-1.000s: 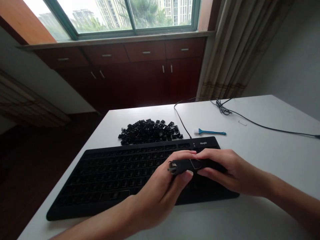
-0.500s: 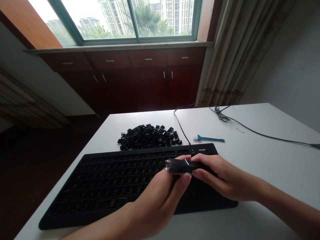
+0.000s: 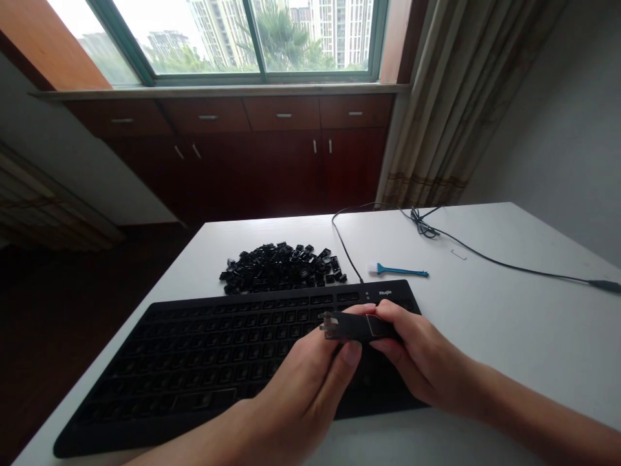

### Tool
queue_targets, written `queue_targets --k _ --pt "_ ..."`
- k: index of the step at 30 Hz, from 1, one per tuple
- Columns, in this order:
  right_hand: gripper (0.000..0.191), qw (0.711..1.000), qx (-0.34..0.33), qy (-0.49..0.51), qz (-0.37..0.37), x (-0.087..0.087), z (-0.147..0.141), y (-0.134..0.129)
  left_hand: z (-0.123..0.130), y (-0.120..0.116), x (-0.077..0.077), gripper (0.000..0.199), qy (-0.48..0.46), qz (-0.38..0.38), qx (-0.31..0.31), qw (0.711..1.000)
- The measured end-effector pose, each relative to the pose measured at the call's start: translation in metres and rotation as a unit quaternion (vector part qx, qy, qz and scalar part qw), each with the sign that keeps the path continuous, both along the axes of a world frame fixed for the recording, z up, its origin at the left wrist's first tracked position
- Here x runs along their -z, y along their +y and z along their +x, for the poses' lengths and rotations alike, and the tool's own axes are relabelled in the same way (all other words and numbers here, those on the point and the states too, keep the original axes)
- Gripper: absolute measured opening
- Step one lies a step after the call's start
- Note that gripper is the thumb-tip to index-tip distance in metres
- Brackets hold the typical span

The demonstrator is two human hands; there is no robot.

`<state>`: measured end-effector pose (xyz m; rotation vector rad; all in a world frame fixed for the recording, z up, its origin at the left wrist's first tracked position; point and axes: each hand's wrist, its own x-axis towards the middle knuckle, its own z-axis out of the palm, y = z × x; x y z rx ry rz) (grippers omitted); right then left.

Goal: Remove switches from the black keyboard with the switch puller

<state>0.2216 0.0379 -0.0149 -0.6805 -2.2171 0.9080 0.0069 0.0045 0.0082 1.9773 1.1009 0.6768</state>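
Holding: a black keycap puller (image 3: 356,327), I think, though it shows small, its metal prongs (image 3: 328,322) pointing left above the keyboard.
Left hand (image 3: 301,369): fingers (image 3: 347,366) curled closed around the puller's near end.
Right hand (image 3: 427,356): fingers (image 3: 392,312) pinched shut on its far end.
Technique: a firm two-handed hold behind the prongs keeps them steady.
Keyboard (image 3: 145,414): black, under my hands, logo reading "Ruijie" (image 3: 385,293).
Nearby: black keycaps (image 3: 281,268) heaped beyond it, and a blue brush (image 3: 398,272).
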Motion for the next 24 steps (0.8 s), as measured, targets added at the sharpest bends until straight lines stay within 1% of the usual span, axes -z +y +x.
queue_targets --k 3,5,9,12,14,16,17,18,22,24 --pt "0.04 0.998 0.004 0.025 0.06 0.005 0.002 -0.001 0.001 0.0 -0.001 0.046 -0.004 0.035 0.023 0.999" --pt "0.044 0.996 0.006 0.032 0.08 0.006 0.003 -0.001 0.001 0.0 -0.001 0.048 -0.009 0.053 0.032 0.998" --pt "0.047 0.996 0.01 0.043 0.077 0.007 0.003 -0.001 0.001 0.0 0.001 0.05 -0.018 0.065 0.031 0.997" --pt "0.044 0.996 0.008 0.056 0.065 0.004 0.003 0.0 0.001 0.001 0.004 0.048 -0.032 0.062 0.027 0.997" --pt "0.037 0.996 -0.029 0.05 0.068 0.0 0.001 0.0 0.0 0.002 0.006 0.049 -0.045 0.063 0.048 0.996" --pt "0.03 0.993 -0.084 0.029 0.077 -0.004 -0.001 -0.001 -0.001 0.003 0.007 0.057 -0.058 0.071 0.084 0.992" --pt "0.029 0.992 -0.102 0.017 0.077 -0.006 -0.002 -0.002 -0.001 0.002 0.008 0.06 -0.06 0.071 0.091 0.991" --pt "0.029 0.992 -0.106 0.008 0.07 -0.007 -0.003 -0.002 -0.001 0.002 0.007 0.06 -0.06 0.069 0.087 0.992" --pt "0.03 0.997 -0.071 0.004 0.001 -0.01 -0.006 -0.002 -0.001 -0.001 0.004 0.05 -0.055 0.03 0.025 0.998" --pt "0.027 0.997 -0.066 0.006 -0.036 -0.012 -0.006 -0.001 0.0 -0.003 0.002 0.048 -0.049 0.005 0.019 0.999"
